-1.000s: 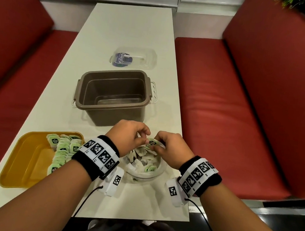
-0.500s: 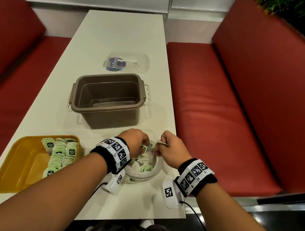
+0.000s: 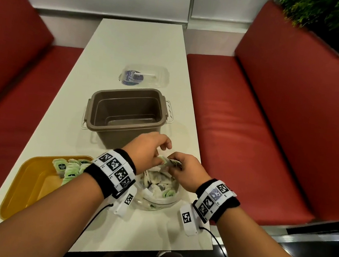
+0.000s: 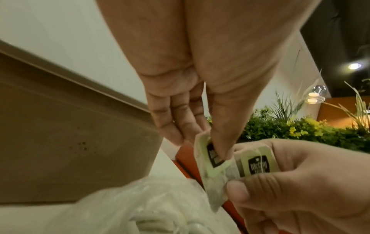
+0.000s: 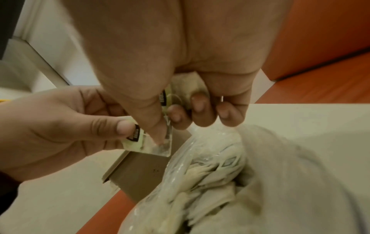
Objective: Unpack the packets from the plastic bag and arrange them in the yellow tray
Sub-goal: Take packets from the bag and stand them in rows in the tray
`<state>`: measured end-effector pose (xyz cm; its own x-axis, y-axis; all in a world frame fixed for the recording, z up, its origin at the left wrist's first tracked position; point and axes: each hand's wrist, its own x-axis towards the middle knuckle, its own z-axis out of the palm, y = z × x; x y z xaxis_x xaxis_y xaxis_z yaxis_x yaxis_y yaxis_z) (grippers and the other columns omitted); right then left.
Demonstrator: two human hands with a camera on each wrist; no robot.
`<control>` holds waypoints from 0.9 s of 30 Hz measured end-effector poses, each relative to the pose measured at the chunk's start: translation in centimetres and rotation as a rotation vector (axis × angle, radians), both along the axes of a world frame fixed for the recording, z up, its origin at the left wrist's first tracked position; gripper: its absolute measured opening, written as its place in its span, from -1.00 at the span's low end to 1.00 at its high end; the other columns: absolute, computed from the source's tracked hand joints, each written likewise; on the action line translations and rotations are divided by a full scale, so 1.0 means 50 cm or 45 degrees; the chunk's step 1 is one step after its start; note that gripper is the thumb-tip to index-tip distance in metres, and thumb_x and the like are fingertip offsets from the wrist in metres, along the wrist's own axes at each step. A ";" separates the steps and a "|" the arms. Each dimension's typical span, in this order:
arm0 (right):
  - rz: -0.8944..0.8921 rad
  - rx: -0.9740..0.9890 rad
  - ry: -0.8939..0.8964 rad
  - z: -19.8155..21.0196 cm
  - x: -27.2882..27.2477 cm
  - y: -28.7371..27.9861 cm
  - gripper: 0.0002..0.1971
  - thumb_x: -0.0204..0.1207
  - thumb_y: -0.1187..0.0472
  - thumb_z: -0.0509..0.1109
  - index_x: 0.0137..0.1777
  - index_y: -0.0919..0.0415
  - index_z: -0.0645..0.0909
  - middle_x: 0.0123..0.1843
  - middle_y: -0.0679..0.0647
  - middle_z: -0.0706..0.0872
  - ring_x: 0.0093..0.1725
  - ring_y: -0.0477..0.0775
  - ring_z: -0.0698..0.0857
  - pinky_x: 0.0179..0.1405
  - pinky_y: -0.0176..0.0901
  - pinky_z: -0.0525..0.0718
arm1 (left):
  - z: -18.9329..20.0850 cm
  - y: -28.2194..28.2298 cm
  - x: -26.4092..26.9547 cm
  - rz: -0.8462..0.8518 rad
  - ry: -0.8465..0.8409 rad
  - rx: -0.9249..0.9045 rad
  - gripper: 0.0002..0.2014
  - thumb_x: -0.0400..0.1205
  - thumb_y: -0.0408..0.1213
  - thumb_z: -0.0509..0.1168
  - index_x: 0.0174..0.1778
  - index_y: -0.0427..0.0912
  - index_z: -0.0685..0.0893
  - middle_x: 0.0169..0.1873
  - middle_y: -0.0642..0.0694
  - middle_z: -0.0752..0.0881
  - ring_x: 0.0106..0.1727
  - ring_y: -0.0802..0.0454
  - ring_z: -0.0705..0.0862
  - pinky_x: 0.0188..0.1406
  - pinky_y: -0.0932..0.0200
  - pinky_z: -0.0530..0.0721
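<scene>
both hands, the left hand point(image 3: 147, 150) and right hand point(image 3: 189, 171), pinch packets point(image 4: 215, 164) just above the plastic bag point(image 3: 156, 193), yellow tray point(image 3: 27, 185) to their left.

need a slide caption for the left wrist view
Left hand and right hand pinch tea packets above the plastic bag, beside the brown tub.

Black wristbands point(image 3: 115, 177) bear white checker-marked tags (cabled cameras beneath).
</scene>
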<state>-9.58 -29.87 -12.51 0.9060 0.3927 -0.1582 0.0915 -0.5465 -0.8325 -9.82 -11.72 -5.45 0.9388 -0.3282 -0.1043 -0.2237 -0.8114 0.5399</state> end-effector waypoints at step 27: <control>0.186 0.185 -0.152 0.087 -0.018 0.347 -0.90 0.47 0.19 0.58 -0.05 0.04 0.76 -0.15 -0.08 0.81 -0.15 -0.13 0.73 -0.07 -0.22 0.69 | 0.127 0.354 -0.094 0.157 -0.098 0.267 -0.88 0.59 -0.21 0.43 0.01 0.04 0.79 -0.14 0.08 0.79 -0.10 0.13 0.69 -0.06 0.31 0.53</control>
<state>-10.45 -12.53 -8.17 0.8469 0.5316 0.0143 0.2629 -0.3952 -0.8802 -14.49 5.98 0.91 0.9782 -0.1896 -0.0844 -0.1502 -0.9275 0.3424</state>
